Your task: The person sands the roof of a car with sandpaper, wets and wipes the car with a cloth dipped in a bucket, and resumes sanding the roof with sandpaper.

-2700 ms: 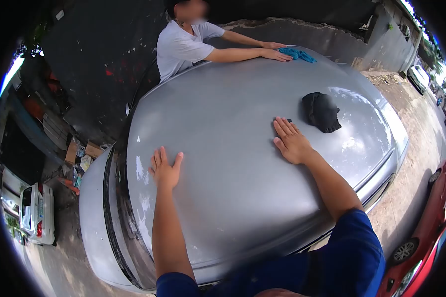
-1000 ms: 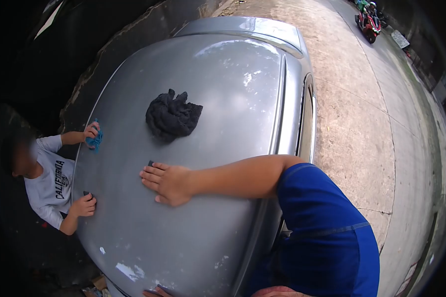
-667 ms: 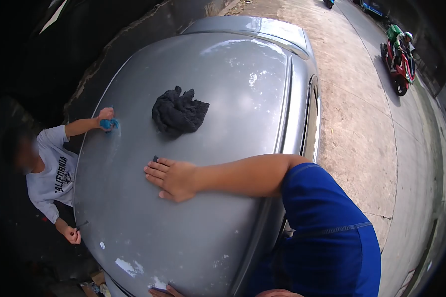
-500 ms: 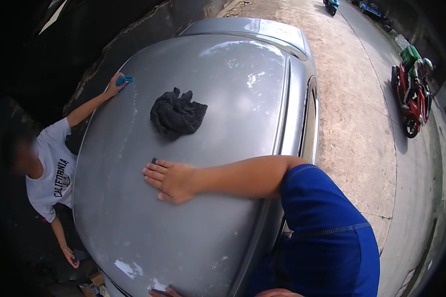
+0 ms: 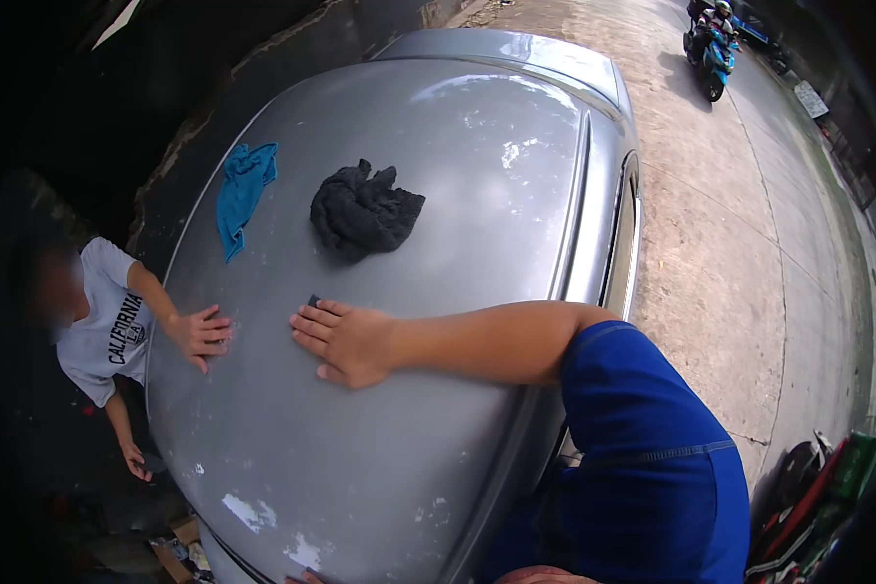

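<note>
My right hand (image 5: 350, 343) lies palm down on the grey car roof (image 5: 360, 448), fingers stretched to the left. Under its fingers is a small dark piece that looks like sandpaper (image 5: 313, 301); most of it is hidden. Only the fingertips of my left hand (image 5: 307, 577) show at the bottom edge, resting flat on the roof near pale worn patches. Beyond my right hand sits a crumpled dark grey cloth (image 5: 365, 212). A blue cloth (image 5: 244, 195) is spread out farther left.
A co-worker in a white shirt (image 5: 112, 321) stands left of the car, one hand (image 5: 200, 334) flat on the roof, the other holding a dark piece (image 5: 154, 463). A blue scooter (image 5: 712, 60) with a rider is on the road; a red and green motorbike (image 5: 808, 506) is lower right.
The co-worker has let go of the blue cloth and moved that hand nearer to mine. My left hand has slipped farther out of view. The blue scooter has come closer.
</note>
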Tool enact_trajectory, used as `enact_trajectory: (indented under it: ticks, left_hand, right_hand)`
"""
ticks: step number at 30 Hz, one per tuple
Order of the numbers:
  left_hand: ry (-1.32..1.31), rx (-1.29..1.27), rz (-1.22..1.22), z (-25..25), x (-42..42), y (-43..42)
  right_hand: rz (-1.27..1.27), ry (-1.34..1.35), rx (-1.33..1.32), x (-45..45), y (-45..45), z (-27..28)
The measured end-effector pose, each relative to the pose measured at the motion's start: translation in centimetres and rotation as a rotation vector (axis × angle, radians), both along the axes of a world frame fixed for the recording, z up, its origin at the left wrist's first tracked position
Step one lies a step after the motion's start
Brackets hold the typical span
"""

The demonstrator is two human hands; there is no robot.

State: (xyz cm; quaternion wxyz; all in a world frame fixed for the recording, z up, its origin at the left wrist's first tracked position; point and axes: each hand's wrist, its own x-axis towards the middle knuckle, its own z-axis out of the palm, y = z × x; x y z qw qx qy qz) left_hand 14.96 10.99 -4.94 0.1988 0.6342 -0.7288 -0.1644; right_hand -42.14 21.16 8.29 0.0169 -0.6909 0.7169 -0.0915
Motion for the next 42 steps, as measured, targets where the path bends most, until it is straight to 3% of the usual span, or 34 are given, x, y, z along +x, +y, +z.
enact_trajectory:
  ticks: [2,5,8,12,20,29,34,37,39,42]
  left_hand:
    - [-0.007,0.012,0.008,-0.3,-0.2,-0.4]
    - [-0.233,-0.006,0.107,-1.8,1.0,-0.6]
    - [-0.218,0.026,0.121,-4.3,2.5,-0.5]
    - [-0.108,0.115,0.030,2.3,-3.1,4.4]
    - [-0.051,0.158,0.061,3.1,-2.7,8.9]
    - [-0.230,0.367,0.270,6.1,-3.4,11.4]
    - [-0.323,0.445,0.268,8.9,-5.1,12.0]
    - [-0.291,0.379,0.244,8.5,-5.6,12.6]
    - [-0.266,0.257,0.198,5.0,-3.9,13.0]
    - [-0.160,0.298,0.211,5.6,-4.6,13.0]
  right_hand:
    - [0.003,-0.017,-0.010,-0.3,0.2,-0.1]
    - [0.002,-0.021,0.015,-0.2,0.4,0.3]
    - [-0.018,-0.003,-0.011,0.0,0.3,-0.3]
    - [-0.044,0.035,0.000,0.3,0.1,0.5]
    - [-0.018,0.115,-0.001,0.9,0.0,1.1]
    - [-0.028,0.127,0.048,1.1,-0.2,1.6]
    - [-0.029,0.134,0.029,1.2,-0.2,1.5]
    - [-0.038,0.147,0.053,1.5,-0.2,2.0]
    - [-0.044,0.150,0.041,1.5,-0.1,2.1]
    - [-0.045,0.177,0.025,2.2,-0.5,2.3]
